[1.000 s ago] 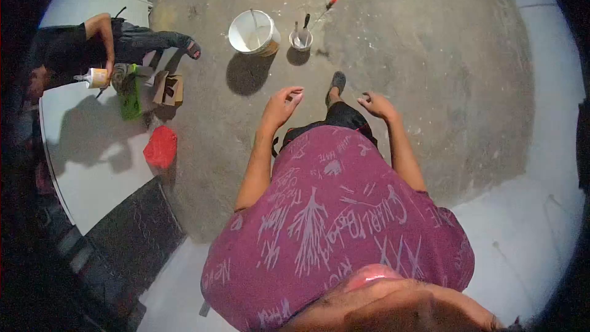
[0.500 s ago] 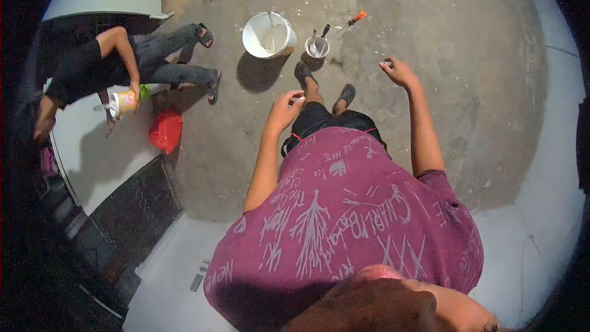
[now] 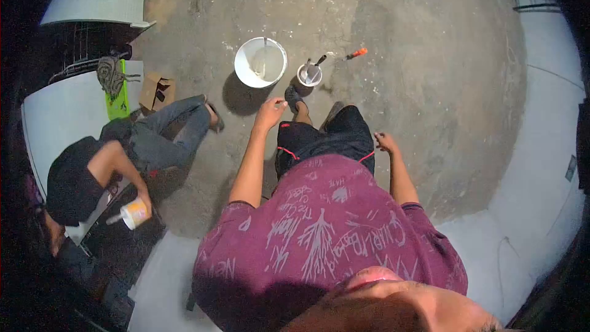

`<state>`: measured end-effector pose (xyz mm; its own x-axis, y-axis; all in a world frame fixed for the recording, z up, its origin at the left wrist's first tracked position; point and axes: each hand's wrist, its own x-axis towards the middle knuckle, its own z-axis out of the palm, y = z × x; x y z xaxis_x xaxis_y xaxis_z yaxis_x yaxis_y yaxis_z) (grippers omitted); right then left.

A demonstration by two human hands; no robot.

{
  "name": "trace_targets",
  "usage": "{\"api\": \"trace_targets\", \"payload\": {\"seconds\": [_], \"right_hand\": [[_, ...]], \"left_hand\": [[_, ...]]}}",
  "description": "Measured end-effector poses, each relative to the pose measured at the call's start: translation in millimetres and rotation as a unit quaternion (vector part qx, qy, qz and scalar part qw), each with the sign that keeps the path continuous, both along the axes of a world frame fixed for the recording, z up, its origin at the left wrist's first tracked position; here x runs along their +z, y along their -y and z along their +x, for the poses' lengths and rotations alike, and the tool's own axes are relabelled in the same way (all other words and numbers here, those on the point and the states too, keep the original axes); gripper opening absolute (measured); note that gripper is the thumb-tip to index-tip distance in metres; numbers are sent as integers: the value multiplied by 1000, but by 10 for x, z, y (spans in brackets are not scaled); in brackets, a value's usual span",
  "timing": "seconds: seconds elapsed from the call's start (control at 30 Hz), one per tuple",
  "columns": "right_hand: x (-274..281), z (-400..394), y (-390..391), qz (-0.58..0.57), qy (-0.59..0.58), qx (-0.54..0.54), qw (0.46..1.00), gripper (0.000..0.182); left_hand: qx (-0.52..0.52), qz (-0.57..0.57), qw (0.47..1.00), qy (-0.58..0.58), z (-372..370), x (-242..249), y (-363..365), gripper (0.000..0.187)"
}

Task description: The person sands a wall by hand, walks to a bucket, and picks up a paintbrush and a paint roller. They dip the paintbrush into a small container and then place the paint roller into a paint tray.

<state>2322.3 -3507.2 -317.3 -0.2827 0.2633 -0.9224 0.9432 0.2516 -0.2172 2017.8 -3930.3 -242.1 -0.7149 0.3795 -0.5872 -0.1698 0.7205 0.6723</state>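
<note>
My left hand (image 3: 269, 114) hangs in front of my left thigh, below the big white bucket in the view. Its fingers are curled together, with a small pale spot at the fingertips that I cannot make out. Beside my right hip hangs my right hand (image 3: 386, 142), fingers loosely apart and nothing visible in them. The white bucket (image 3: 239, 64) on the floor holds a pale mix and a stick-like tool. Close to my left foot stands a small white pail (image 3: 301, 79) with a dark-handled tool in it. An orange-handled tool (image 3: 357, 54) lies to its right.
At the left, a person (image 3: 80, 175) in dark clothes carries a white and yellow tub (image 3: 135, 214) with a tool sticking out. Behind are a cardboard box (image 3: 157, 91) and a bright green board (image 3: 118, 103). A dark metal rack (image 3: 531, 7) stands at the far right.
My right hand has dropped from out front to beside my hip. Both feet have shifted, and the view has turned. The other person has moved nearer at the left with the tub.
</note>
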Motion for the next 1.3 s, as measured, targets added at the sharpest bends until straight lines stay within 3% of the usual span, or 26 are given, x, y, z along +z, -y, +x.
{"api": "trace_targets", "payload": {"seconds": [0.07, 0.2, 0.27, 0.33, 0.37, 0.4, 0.47, 0.57, 0.67, 0.83, 1.07, 1.13, 1.23, 1.3], "right_hand": [[2, -62, -9, -1, 62, -47, 997, 62], [-500, -299, -152, -2, 48, -42, 998, 61], [-831, -658, -148, -10, 34, 62, 997, 60], [-1335, -980, -168, 40, -89, 208, 973, 59], [-1307, -1349, -108, 17, -78, 187, 979, 59], [-1263, -1761, -58, -5, -67, 166, 984, 58], [-1970, -2094, -103, 38, -153, 203, 966, 58], [-2207, -2907, 37, 66, -144, 236, 959, 54], [-2366, -3532, 227, 23, -113, 308, 944, 52], [-3150, -3848, 727, 25, -138, 328, 934, 56], [-3608, -3832, 1113, 17, -163, 385, 908, 57], [-3803, -3845, 1161, 23, -164, 403, 900, 58], [-4085, -3853, 1251, 24, -161, 400, 902, 60], [-4346, -3819, 1295, 37, -195, 382, 903, 62]], "left_hand": [[15, -17, 1000, 1, 46, -250, 98, 37], [58, -73, 996, 15, 387, -660, 126, 41], [50, -113, 992, 23, 652, -843, 81, 46], [68, -165, 978, 110, 1059, -1141, 27, 59], [69, -172, 964, 191, 1159, -1118, -66, 73], [54, -187, 960, 199, 1375, -1220, -146, 77], [44, -203, 950, 234, 1611, -1316, -371, 85], [71, -200, 938, 275, 1560, -1446, -687, 95], [117, -225, 945, 208, 1416, -1670, -947, 99], [150, -236, 954, 108, 1175, -2263, -1089, 94], [120, -250, 958, 76, 1488, -2712, -1027, 93], [-25, -272, 962, -21, 1606, -2878, -1006, 88], [17, -259, 961, -92, 1932, -3209, -917, 83], [41, -251, 962, -101, 1797, -3097, -942, 83]]}}
